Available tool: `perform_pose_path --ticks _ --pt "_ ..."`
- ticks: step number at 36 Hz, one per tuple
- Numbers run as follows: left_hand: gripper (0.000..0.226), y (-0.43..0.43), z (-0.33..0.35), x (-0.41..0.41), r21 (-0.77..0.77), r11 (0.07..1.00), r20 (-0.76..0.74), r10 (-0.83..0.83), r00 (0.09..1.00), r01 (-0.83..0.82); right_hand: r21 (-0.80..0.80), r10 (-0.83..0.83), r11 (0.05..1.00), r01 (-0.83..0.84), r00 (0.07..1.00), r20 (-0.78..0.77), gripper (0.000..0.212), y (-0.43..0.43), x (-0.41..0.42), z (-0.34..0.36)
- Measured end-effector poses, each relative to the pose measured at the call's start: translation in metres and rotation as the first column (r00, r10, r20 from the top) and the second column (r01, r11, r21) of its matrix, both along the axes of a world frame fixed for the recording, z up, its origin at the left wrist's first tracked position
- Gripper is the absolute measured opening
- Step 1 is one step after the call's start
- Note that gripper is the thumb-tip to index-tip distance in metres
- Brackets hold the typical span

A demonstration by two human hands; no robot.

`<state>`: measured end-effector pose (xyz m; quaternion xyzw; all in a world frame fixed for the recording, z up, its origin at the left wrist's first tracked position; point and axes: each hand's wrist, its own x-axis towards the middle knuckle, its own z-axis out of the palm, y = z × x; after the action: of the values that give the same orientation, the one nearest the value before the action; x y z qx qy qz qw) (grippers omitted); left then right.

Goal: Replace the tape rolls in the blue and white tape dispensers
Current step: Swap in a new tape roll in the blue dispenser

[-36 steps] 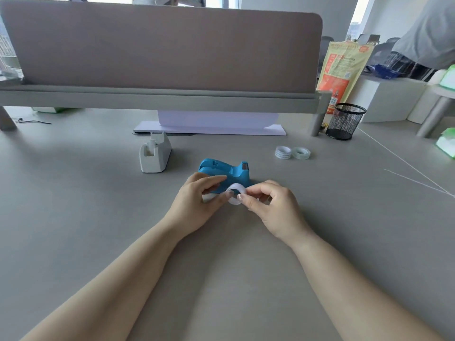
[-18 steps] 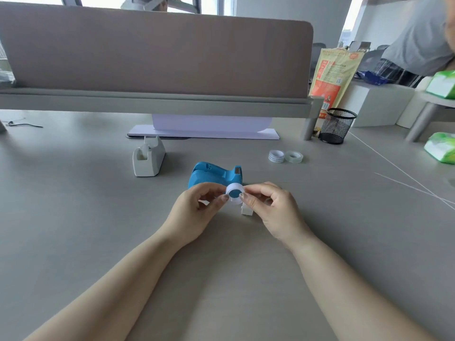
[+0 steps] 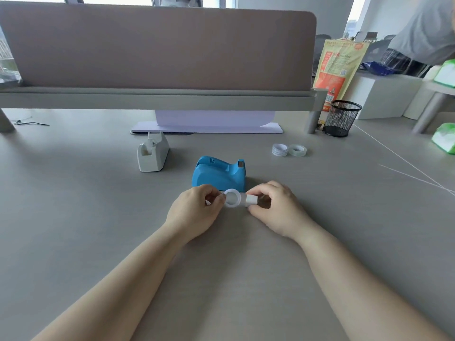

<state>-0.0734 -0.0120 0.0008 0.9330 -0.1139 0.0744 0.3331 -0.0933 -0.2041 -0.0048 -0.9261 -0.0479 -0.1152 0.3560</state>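
The blue tape dispenser stands on the desk just behind my hands. My left hand pinches a white ring, an empty tape core. My right hand pinches a small white cylinder, the spindle, just right of the ring and apart from it. The white tape dispenser stands further back to the left. Two fresh tape rolls lie at the right: a printed white roll and a clear roll.
A grey desk divider spans the back, with a white sheet under it. A black mesh pen cup and an orange bag stand at the back right. Green packs lie far right. A person in grey is at the top right.
The white spindle has come out of the ring: my right hand drew it to the right while my left hand kept hold of the ring.
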Motion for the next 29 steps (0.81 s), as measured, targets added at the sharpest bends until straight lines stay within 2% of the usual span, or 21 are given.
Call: perform_pose_path --ticks 10,13,17,24,29 --pt "0.022 0.001 -0.003 0.002 0.033 0.999 0.035 -0.002 0.999 0.001 0.131 0.008 0.991 -0.013 0.999 0.04 0.024 0.003 -0.001 0.002" --pt "0.018 0.0 -0.003 0.001 -0.036 0.999 0.068 -0.019 0.998 0.021 0.15 0.026 0.988 -0.033 0.998 0.051 0.028 0.004 -0.003 0.004" --pt "0.023 -0.005 0.0 -0.004 -0.156 0.98 0.138 -0.1 0.985 0.122 0.189 0.047 0.98 -0.064 0.994 0.095 0.032 0.008 -0.005 0.006" --pt "0.032 -0.012 -0.004 -0.006 -0.176 0.948 0.224 -0.223 0.949 0.264 0.293 0.06 0.952 -0.091 0.992 0.114 0.036 0.013 -0.007 0.006" --pt "0.018 -0.012 -0.005 -0.001 -0.156 0.956 0.25 -0.204 0.947 0.247 0.339 0.067 0.935 -0.1 0.992 0.105 0.038 0.011 -0.008 0.008"
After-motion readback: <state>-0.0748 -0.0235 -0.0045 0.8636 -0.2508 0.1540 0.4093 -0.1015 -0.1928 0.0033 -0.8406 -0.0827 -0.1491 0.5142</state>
